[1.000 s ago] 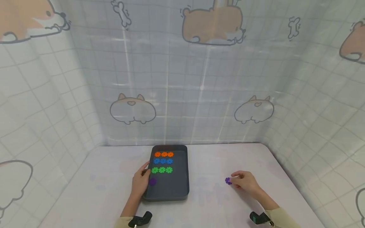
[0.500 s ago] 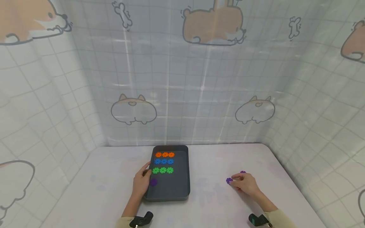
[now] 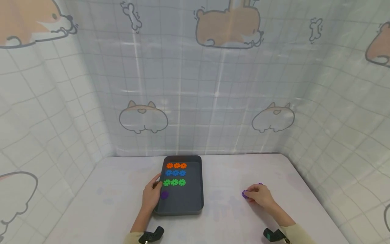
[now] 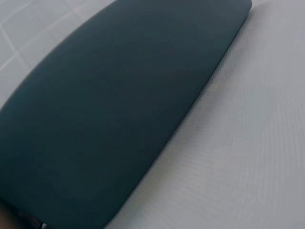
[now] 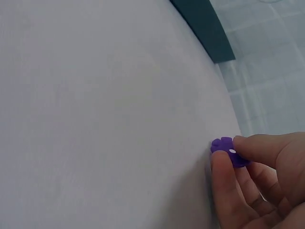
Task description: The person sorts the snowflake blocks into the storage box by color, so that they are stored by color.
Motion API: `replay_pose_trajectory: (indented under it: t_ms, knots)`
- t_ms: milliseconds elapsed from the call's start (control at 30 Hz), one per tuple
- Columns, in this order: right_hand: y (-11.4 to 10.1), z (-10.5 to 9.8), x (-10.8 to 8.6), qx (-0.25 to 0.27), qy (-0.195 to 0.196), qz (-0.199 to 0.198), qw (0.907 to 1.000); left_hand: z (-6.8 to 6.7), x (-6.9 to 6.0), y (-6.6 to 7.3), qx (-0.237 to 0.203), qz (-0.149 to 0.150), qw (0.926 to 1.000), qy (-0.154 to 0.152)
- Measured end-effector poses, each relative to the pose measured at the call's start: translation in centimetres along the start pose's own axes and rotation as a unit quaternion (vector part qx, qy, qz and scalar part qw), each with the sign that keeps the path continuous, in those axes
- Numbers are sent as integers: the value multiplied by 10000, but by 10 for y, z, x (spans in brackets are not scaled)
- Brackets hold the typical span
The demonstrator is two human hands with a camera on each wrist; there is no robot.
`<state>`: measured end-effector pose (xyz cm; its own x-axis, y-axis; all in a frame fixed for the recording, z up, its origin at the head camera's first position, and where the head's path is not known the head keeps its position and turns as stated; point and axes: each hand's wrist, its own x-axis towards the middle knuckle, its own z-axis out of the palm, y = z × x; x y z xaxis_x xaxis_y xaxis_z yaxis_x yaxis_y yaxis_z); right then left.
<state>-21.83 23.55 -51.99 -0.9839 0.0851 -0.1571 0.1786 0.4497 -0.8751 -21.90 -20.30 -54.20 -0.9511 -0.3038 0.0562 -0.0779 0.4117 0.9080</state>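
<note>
A purple notched flower-shaped disc (image 5: pixel 221 144) is pinched between the thumb and finger of my right hand (image 3: pixel 260 196), low over the table; in the right wrist view it is tilted. Just behind that hand a second purple disc (image 3: pixel 260 184) shows only its edge. My left hand (image 3: pixel 151 196) holds the left side of a dark grey tray (image 3: pixel 192 200), thumb at the rim. Inside the tray lie short rows of orange discs (image 3: pixel 176 165), blue discs (image 3: pixel 175 173) and green discs (image 3: pixel 174 182). A single purple piece (image 3: pixel 164 195) is below them at the left.
The white table (image 3: pixel 222 217) spreads around the tray and under both hands. A tiled-pattern curtain (image 3: pixel 195 88) with cartoon dogs encloses its back and sides. In the left wrist view the tray's side wall (image 4: pixel 109 109) fills much of the picture.
My right fingers have closed further over the purple disc, which is now more covered. The second purple disc has come into sight behind that hand. The left hand keeps its hold on the tray.
</note>
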Motion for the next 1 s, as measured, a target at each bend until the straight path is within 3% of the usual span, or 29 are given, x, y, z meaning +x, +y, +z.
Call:
replay_pose_trajectory:
  t_ms: [400,1000]
  knots:
    - [-32,34,-4,707,-845,-119,9938,1,-1,0,5,12,10000,27]
    - [-98,92,-12,833,-1829,-504,9783,0,-1,2,59,33,10000,55]
